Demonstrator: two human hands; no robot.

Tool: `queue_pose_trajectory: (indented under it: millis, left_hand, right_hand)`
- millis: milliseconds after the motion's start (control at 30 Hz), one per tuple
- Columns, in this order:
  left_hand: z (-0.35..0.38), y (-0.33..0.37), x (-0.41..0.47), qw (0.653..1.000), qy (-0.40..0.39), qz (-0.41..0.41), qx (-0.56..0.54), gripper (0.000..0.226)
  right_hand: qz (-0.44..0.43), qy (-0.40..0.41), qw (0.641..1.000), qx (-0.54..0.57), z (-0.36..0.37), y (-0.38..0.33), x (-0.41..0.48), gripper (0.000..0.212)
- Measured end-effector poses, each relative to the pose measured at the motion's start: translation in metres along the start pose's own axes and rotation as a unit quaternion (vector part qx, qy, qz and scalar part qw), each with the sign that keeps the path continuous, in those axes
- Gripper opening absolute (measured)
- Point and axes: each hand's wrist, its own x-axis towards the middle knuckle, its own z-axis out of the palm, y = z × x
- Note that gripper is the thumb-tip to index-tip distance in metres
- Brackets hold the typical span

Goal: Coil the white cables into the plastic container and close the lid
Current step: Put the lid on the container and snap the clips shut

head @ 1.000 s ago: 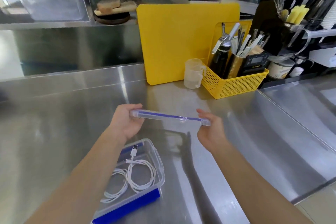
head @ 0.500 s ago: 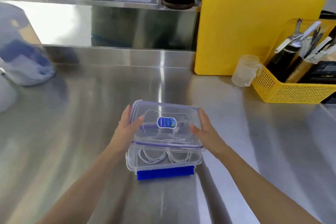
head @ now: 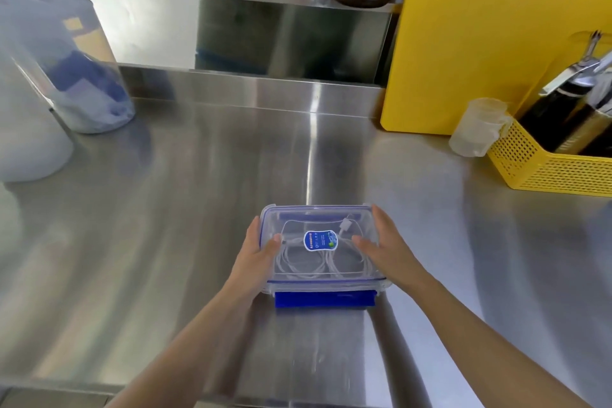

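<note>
A clear plastic container point(head: 326, 288) with blue trim sits on the steel counter in front of me. Its clear lid point(head: 318, 219), with a blue sticker in the middle, lies flat on top. Coiled white cables point(head: 301, 262) show through the lid. My left hand point(head: 256, 252) presses on the lid's left side, thumb on top. My right hand point(head: 381, 247) lies flat over the lid's right side. A blue latch flap point(head: 324, 299) sticks out unfolded at the near edge.
A yellow cutting board point(head: 480, 53) leans against the back wall at right. A clear measuring cup point(head: 477, 127) and a yellow mesh basket point(head: 543, 169) with tools stand at right. Translucent tubs point(head: 66, 76) stand at left. The counter's front edge runs close below my arms.
The lid, held in the air with both hands a second ago, has come down flat onto the container. Both hands now press on its top. My view has shifted left.
</note>
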Motion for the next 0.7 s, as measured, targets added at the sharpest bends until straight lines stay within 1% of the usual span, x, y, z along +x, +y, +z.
queue_pose_trajectory:
  millis: [133, 200, 233, 333, 400, 467, 500, 600, 700]
  left_hand:
    - [0.002, 0.004, 0.008, 1.0, 0.015, -0.011, 0.008, 0.03]
    - [0.002, 0.005, 0.013, 0.999, 0.024, -0.033, 0.015, 0.02]
    - [0.001, 0.006, 0.015, 0.998, 0.027, -0.048, 0.022, 0.019]
    - [0.001, 0.006, 0.023, 0.994, 0.044, -0.092, 0.029, 0.027]
    - [-0.001, 0.007, 0.028, 0.99, 0.053, -0.124, 0.032, 0.032]
    - [-0.003, 0.011, 0.035, 0.986, 0.045, -0.162, 0.021, 0.041]
    - [-0.003, 0.012, 0.039, 0.984, 0.04, -0.174, 0.019, 0.045]
    - [-0.004, 0.016, 0.049, 0.977, 0.026, -0.209, -0.023, 0.051]
    - [-0.005, 0.015, 0.057, 0.97, 0.009, -0.236, -0.06, 0.05]
  right_hand:
    - [0.015, 0.02, 0.999, 0.03, -0.001, -0.002, 0.002, 0.064]
    - [0.023, 0.025, 0.999, 0.032, -0.002, -0.002, 0.006, 0.063]
    - [0.028, 0.025, 0.999, 0.031, -0.002, -0.002, 0.007, 0.064]
    - [0.042, 0.025, 0.998, 0.034, -0.001, -0.002, 0.01, 0.065]
    - [0.047, 0.034, 0.997, 0.047, -0.003, -0.005, 0.01, 0.062]
    - [0.072, 0.054, 0.994, 0.067, -0.006, -0.007, 0.01, 0.053]
    - [0.098, 0.063, 0.989, 0.09, -0.008, -0.008, 0.01, 0.047]
    - [0.17, 0.064, 0.964, 0.194, -0.012, -0.01, 0.015, 0.027]
    - [0.175, 0.062, 0.952, 0.242, -0.015, -0.009, 0.022, 0.023]
